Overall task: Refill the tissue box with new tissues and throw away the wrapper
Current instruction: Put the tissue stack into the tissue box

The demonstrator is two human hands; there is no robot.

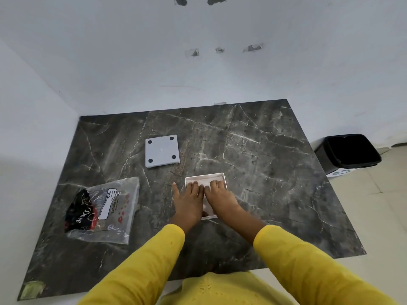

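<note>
Dark marble counter (264, 161) carries an open tissue box (222, 176); left hand (188, 203) and right hand (220, 198) press flat, fingers (195, 188) together, on tissues (204, 180) inside.

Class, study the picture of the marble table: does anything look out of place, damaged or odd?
The empty wrapper lies crumpled on the table, not yet in the black bin on the floor. The box's white panel lies apart, pads up. Paint has chipped off the wall.
</note>
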